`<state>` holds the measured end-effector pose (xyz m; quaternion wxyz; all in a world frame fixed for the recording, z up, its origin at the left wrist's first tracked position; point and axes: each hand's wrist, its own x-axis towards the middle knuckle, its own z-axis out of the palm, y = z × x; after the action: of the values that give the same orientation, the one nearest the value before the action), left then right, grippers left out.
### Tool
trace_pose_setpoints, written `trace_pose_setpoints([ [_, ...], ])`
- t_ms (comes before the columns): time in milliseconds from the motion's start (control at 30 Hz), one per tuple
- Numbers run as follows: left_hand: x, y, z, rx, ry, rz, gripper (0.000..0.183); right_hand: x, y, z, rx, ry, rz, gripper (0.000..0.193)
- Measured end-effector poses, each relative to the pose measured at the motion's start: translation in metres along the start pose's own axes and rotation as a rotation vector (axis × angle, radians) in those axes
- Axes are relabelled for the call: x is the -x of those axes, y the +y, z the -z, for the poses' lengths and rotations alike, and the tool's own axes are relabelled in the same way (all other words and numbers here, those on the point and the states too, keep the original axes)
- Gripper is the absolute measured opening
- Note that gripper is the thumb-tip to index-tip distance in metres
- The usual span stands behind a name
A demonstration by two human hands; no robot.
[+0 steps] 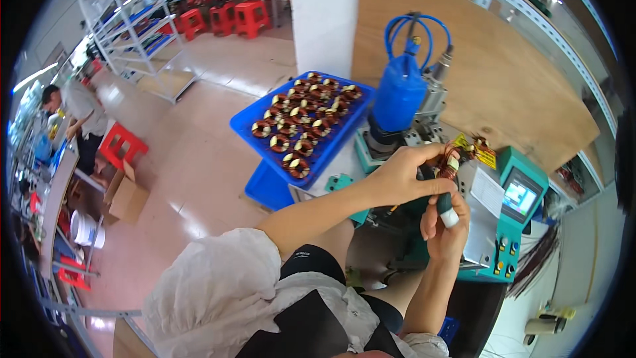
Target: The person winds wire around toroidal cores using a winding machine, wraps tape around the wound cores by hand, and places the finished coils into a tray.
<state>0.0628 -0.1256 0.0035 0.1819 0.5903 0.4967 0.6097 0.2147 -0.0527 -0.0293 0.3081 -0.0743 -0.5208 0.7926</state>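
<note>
My left hand (405, 174) reaches in from the left, its fingers closed on a ring-shaped coil (450, 167) wound with copper wire. Loose wire ends stick up from the coil beside my fingertips. Just below it, my right hand (450, 238) is wrapped round a dark green tool handle (445, 208) with a white end. The handle's other end lies close against the coil, and its working tip is hidden. Both hands are in front of a teal bench machine, beside its blue cylindrical unit (399, 96).
Left of the machine, a blue tray (240, 121) holds many copper-wound ring coils. A teal control box (523, 189) with a screen and knobs stands at the right. More wound wire (478, 144) lies behind my hands. A co-worker (86, 116) sits far left near red stools.
</note>
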Motion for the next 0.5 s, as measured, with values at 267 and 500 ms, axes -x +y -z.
trace_pose_setpoints([
  [267, 0.046, 0.04, 0.107, -0.669, 0.209, 0.049, 0.057, 0.017, 0.012, -0.023, 0.2, -0.037, -0.022, 0.025],
  [500, 0.053, -0.041, 0.218, -1.207, 0.111, 0.255, 0.05, 0.042, 0.027, -0.001, 0.384, 0.027, -0.146, 0.018],
])
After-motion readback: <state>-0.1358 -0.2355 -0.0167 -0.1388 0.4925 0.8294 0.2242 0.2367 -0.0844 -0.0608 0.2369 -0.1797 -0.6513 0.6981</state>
